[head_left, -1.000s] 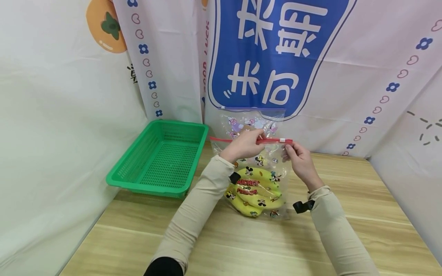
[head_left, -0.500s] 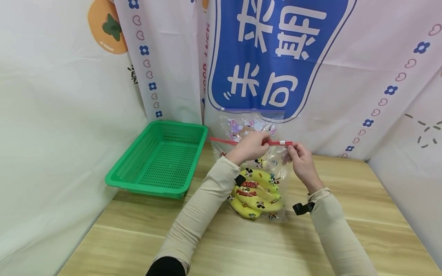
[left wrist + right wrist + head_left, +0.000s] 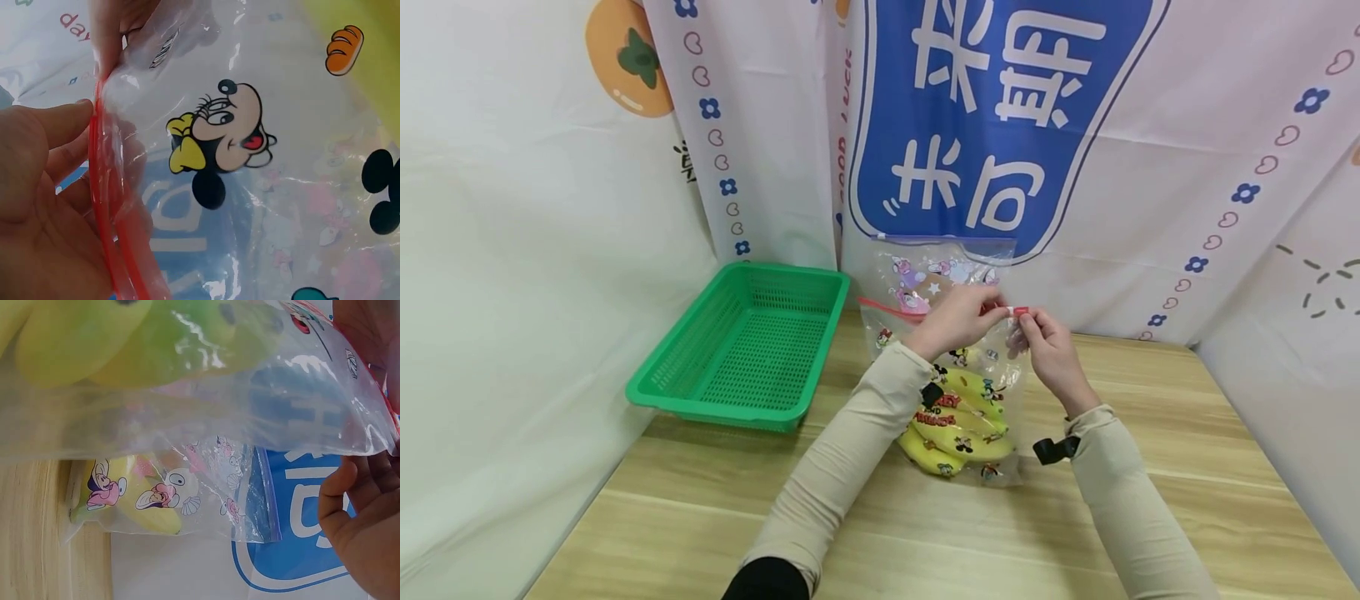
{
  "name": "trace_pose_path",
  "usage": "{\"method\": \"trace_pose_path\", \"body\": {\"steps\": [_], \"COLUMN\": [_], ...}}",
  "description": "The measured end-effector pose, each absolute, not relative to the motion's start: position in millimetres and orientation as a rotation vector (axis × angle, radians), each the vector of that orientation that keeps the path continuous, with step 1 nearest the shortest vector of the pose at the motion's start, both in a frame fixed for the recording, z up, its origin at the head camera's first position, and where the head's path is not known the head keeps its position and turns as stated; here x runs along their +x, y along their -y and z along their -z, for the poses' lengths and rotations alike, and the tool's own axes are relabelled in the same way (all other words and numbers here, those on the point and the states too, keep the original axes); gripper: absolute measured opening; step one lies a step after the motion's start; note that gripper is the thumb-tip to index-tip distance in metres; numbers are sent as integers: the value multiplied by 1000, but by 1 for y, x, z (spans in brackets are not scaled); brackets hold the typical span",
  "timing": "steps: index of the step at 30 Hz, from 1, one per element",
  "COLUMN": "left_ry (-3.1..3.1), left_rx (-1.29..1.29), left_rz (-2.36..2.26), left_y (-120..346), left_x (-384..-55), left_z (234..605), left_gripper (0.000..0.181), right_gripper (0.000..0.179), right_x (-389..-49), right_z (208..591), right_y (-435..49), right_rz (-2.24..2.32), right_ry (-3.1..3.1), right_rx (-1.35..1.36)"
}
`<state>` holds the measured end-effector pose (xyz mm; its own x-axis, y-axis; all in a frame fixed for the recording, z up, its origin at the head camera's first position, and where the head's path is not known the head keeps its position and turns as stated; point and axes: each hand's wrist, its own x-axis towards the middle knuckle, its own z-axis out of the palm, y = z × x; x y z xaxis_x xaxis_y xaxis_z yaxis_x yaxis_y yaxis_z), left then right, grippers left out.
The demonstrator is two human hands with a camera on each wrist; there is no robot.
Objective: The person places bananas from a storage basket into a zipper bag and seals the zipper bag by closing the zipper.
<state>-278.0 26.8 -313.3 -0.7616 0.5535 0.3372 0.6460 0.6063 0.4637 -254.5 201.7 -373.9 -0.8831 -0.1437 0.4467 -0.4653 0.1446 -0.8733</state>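
A clear zip bag (image 3: 882,335) with a red zip strip (image 3: 103,181) and cartoon prints stands upright on the table. Inside it lies a bunch of yellow bananas (image 3: 958,429). My left hand (image 3: 958,321) pinches the red strip close to its right end, around the white slider (image 3: 1011,311). At the very end of the strip, my right hand (image 3: 1055,354) holds the bag's top corner between thumb and fingers. In the left wrist view, the left thumb and fingers lie on either side of the strip, and other fingertips grip just beyond them.
Behind stands a second clear bag (image 3: 910,268) with a purple zip strip and pink prints; yellow shapes show inside it in the right wrist view. A green plastic basket (image 3: 640,385) sits at the left on the wooden table (image 3: 700,517). A printed cloth (image 3: 775,108) hangs behind.
My left hand has slid right along the red strip to the slider, close to the right hand. The right hand stays at the corner almost unmoved.
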Motion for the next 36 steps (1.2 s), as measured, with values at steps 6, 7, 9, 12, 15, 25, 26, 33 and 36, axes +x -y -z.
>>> {"method": "trace_pose_path", "body": {"steps": [6,7,9,12,15,25,26,33,36], "left_ry": [2644,2643,2639,2635,2637,2674,2678,2687,2700], "left_rx": [-1032,-1032,-1035,-1041,-1042,-993,-987,-982,-975], "left_rz": [883,886,894,885,850,789,793,775,793], "left_y": [-29,-29,-30,-31,-31,-30,-29,-20,-15], "left_x": [-278,-278,-278,-279,-278,-277,-277,-280,-281], "left_z": [315,315,315,315,315,317,317,322,324], "left_gripper": [13,13,13,13,13,12,13,13,14], "right_gripper": [21,20,20,22,23,22,21,23,23], "right_x": [-255,-254,-250,-242,-236,-234,-235,-233,-232], "right_z": [372,371,365,357,351,352,353,354,354], "right_y": [-200,-200,-197,-193,-190,-192,-193,-197,-199], "right_rz": [-1805,-1797,-1770,-1710,-1637,-1603,-1597,-1557,-1547], "right_ry": [2189,2191,2196,2202,2202,2154,2151,2150,2156], "right_rx": [611,613,626,640,632,600,597,543,534]}}
